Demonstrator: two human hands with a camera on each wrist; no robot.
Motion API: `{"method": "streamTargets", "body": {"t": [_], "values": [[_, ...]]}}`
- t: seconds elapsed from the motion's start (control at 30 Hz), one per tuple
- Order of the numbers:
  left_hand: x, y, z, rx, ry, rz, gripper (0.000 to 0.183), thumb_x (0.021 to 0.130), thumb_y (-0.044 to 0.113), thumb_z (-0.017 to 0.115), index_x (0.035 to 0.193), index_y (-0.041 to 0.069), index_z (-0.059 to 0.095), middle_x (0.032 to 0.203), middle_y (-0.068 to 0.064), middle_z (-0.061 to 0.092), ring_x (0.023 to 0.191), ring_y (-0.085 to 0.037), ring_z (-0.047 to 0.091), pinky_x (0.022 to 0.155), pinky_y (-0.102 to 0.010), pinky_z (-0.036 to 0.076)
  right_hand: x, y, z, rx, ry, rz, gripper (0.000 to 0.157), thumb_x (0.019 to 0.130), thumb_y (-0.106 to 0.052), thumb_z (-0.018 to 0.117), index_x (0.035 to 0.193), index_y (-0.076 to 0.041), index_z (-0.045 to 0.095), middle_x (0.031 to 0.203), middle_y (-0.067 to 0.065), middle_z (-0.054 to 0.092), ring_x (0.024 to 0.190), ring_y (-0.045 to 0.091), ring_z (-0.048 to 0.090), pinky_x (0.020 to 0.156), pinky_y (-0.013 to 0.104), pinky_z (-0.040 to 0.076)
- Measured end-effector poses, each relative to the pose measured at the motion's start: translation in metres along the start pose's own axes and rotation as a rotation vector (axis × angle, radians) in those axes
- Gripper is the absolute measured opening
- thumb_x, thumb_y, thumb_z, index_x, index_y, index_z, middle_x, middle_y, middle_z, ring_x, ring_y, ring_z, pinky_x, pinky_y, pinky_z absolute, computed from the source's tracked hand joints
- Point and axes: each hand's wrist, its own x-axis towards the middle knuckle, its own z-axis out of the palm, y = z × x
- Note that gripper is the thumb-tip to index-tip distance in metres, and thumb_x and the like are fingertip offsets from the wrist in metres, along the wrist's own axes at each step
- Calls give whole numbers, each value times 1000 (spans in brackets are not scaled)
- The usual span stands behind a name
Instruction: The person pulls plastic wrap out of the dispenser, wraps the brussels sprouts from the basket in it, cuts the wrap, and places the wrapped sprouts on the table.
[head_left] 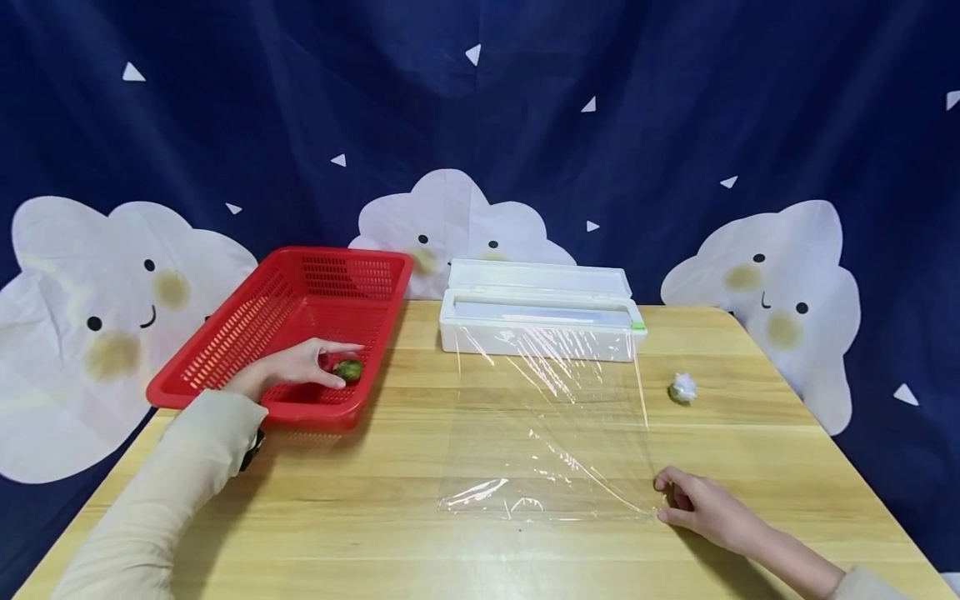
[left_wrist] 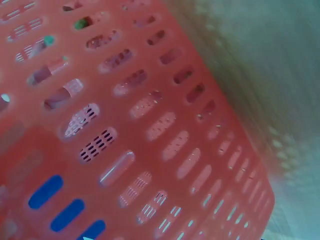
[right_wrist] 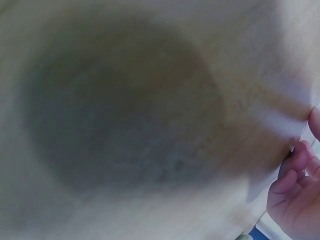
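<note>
Inside the red plastic basket [head_left: 367, 408], my left hand [head_left: 300, 364] reaches over the near wall. Its thumb and fingers spread around a small dark green round item [head_left: 348, 371], with a gap showing under the index finger; its exact kind is unclear. Through the basket slots [left_wrist: 97, 145] the left wrist view shows little of that hand. At the near right corner of a sheet of clear plastic wrap [head_left: 525, 433], my right hand [head_left: 708, 508] pinches the film edge between thumb and curled fingers. The film stretches from a white wrap dispenser box [head_left: 540, 343] with its lid raised.
A small whitish crumpled bundle [head_left: 682, 388] with a greenish underside sits right of the wrap. Everything stands on a wooden table [head_left: 360, 533]. Behind the far edge hangs a dark blue curtain [head_left: 480, 108] with cloud prints.
</note>
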Motion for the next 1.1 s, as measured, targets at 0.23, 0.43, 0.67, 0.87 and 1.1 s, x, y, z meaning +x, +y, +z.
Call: {"method": "streamTargets", "body": {"t": [0.23,0.43,0.67,0.87,1.1], "values": [[-1,-1,4,42,-55,-48,77,78,22,71,138,-4,30,139,-26,35,126,-42,29,101,-57,26,0,0,3,-8,30,-20,24,82,-17,67,96,-6,51,66,-11,35,59,-4,31,49,20,27],[0,-2,5,96,-56,-78,76,78,23,70,138,-2,32,134,-26,40,122,-42,34,100,-57,27,0,0,3,-9,40,-13,24,82,-17,66,97,-6,51,66,-11,35,59,-4,31,48,19,27],[2,-2,6,158,-62,-119,64,79,14,69,134,-2,40,118,-21,53,106,-33,46,92,-50,38,0,1,5,-36,95,-59,23,79,-14,68,94,-8,52,65,-14,35,58,-6,31,49,17,28],[5,-4,7,190,-47,-101,42,78,11,69,117,1,57,91,-6,58,86,-21,47,76,-34,41,0,3,6,-55,116,-85,23,79,-13,69,93,-8,51,65,-14,34,58,-6,31,49,17,28],[7,-5,7,166,-30,-104,28,77,8,69,101,4,54,91,-5,55,91,-23,45,80,-37,39,1,2,6,-57,108,-59,23,79,-14,68,93,-8,51,65,-14,34,58,-6,31,49,17,29]]}}
